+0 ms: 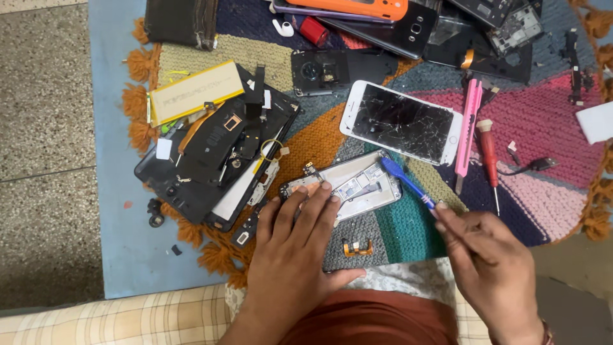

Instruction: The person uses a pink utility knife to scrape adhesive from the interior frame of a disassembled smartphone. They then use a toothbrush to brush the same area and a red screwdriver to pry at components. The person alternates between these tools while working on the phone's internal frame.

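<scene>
Our left hand (290,246) presses spread fingers (313,204) flat on an opened phone frame (357,185); our right hand (488,262) pinches a blue pry tool (405,181), its tip on that frame.

Under me lies a speckled grey stone floor (45,128) with a thin seam running across it. On it sits a pale blue mat (118,243), and over that a knitted rug (549,121) in many colours with orange tassels. The light is soft and even.
</scene>
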